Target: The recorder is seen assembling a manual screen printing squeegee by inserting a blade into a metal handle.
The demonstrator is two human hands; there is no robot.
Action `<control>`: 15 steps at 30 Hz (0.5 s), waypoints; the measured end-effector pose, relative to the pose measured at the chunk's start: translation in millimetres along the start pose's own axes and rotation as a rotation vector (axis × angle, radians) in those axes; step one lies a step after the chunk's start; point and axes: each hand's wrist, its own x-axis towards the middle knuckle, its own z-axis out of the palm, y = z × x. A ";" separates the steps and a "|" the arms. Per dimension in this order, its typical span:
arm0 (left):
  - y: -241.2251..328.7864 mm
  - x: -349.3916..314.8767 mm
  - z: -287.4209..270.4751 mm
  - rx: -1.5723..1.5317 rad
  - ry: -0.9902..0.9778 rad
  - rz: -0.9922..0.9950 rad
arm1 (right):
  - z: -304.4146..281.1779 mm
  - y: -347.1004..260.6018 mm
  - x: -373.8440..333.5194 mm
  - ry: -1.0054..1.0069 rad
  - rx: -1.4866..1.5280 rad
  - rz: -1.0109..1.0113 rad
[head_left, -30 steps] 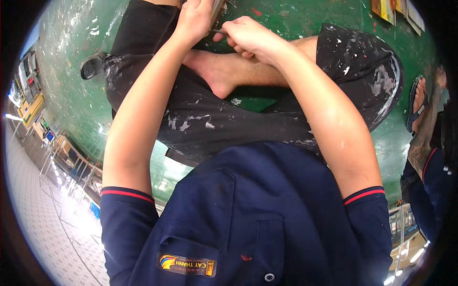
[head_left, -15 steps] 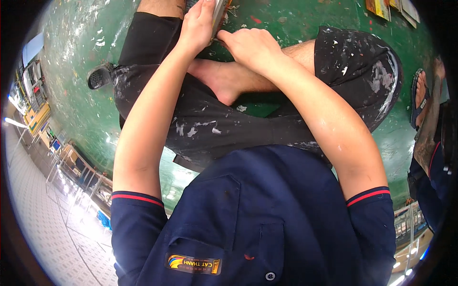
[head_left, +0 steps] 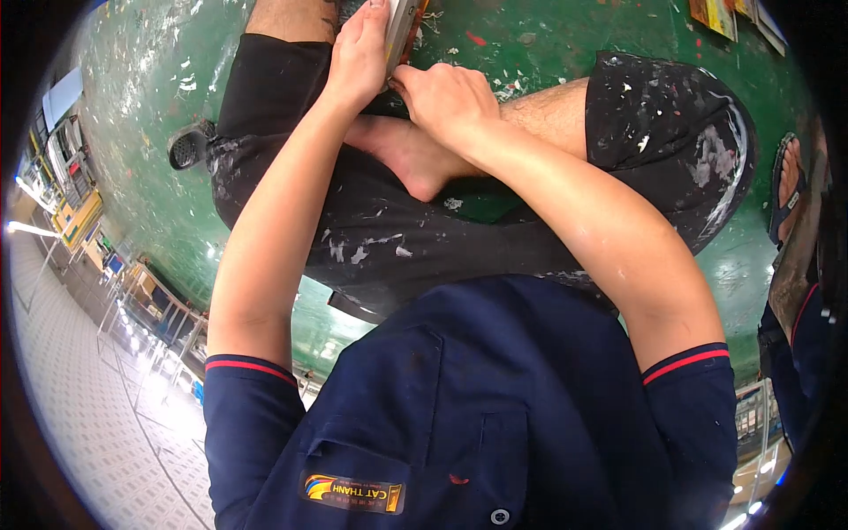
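At the top edge of the head view is a long, grey, straight-edged thing (head_left: 403, 37) with some orange along its right side; its far end is cut off. My left hand (head_left: 359, 58) is closed against its left side, the fingertips reaching up out of the picture. Close to the thing's near end, my right hand (head_left: 447, 102) is closed with fingers curled in and thumb side toward the thing. Whatever those fingers pinch is hidden. Below both hands lies my bare foot (head_left: 415, 163), crossed in front of me.
I sit on a green floor (head_left: 150, 177) spotted with paint. Yellowish flat pieces (head_left: 714, 18) lie at the far right. On the right edge is another person's sandalled foot (head_left: 784, 181). A dark shoe (head_left: 187, 146) rests beside my left knee. Racks (head_left: 163, 305) stand at the left.
My right hand has moved a little left, closer in against the grey thing's near end. My left hand stays on its side. The whole view has shifted slightly.
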 end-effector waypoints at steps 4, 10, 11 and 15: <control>5.7 -6.6 2.6 -0.031 -0.027 -0.041 | -11.6 -7.2 -3.2 -0.042 0.118 0.117; 0.9 -2.0 -3.2 0.001 -0.029 -0.016 | -8.3 -8.1 5.5 -0.048 0.463 0.270; 1.9 -1.5 -6.4 -0.006 -0.020 0.000 | -10.3 -6.6 7.1 -0.041 0.449 0.258; -2.7 2.4 -4.9 -0.087 -0.084 0.006 | -25.6 5.4 20.6 -0.219 0.339 0.155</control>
